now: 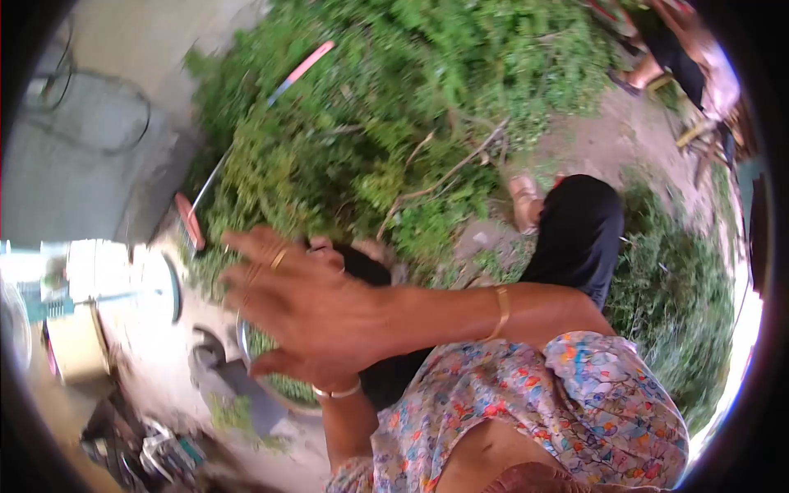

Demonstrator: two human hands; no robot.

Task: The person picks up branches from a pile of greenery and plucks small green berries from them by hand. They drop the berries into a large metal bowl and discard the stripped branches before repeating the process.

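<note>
Main pile of green leafy branches point(460, 74) on the ground point(629, 127) ahead, smaller leafy heap point(670, 304) beside the wearer's right knee point(583, 209), right hand point(304, 308) spread wide near the pile, left hand point(337, 380) mostly hidden behind it, state indeterminable, slender pink-and-blue handle point(302, 72) lying on the branches

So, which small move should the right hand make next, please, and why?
Perhaps the right hand should draw back toward its own side, then reach for the leafy branches. It crosses in front of the left wrist, its fingers look spread with nothing visibly held, and the branches lie just ahead.
</note>
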